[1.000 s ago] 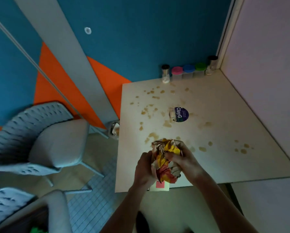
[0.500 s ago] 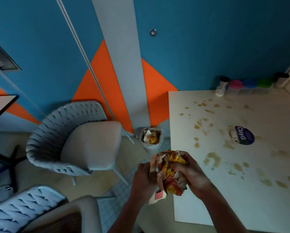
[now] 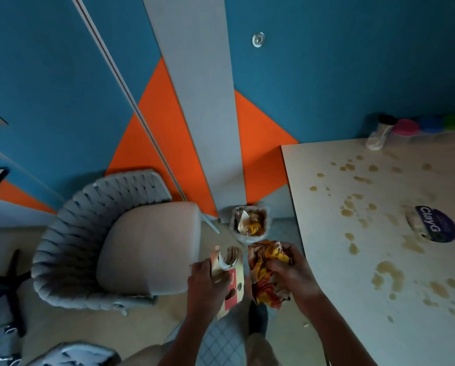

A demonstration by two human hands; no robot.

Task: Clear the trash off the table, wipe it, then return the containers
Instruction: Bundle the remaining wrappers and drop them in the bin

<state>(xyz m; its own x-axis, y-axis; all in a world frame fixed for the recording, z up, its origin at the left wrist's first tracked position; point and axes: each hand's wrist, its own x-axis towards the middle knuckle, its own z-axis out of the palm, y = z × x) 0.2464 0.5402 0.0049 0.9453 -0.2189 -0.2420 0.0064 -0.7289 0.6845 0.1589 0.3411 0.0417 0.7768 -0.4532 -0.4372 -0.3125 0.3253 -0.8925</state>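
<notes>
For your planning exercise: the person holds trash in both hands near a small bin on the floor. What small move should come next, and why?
Probably carry both hands forward over the trash bin and let go. The left hand grips a paper carton, the right hand a crumpled wrapper; the bin stands open just beyond them, already holding trash.

— What stands left of the table?

— A grey woven-back armchair with a pale beige seat cushion (image 3: 131,239), on a light floor, its back toward the wall.

— And the wall itself?

— A blue wall with orange triangles and a broad grey stripe (image 3: 194,101); a small round metal fitting (image 3: 258,39) sits high on the blue part.

— Anything underfoot?

— A grey rug with a diamond grid pattern (image 3: 221,342), near the bottom edge.
</notes>
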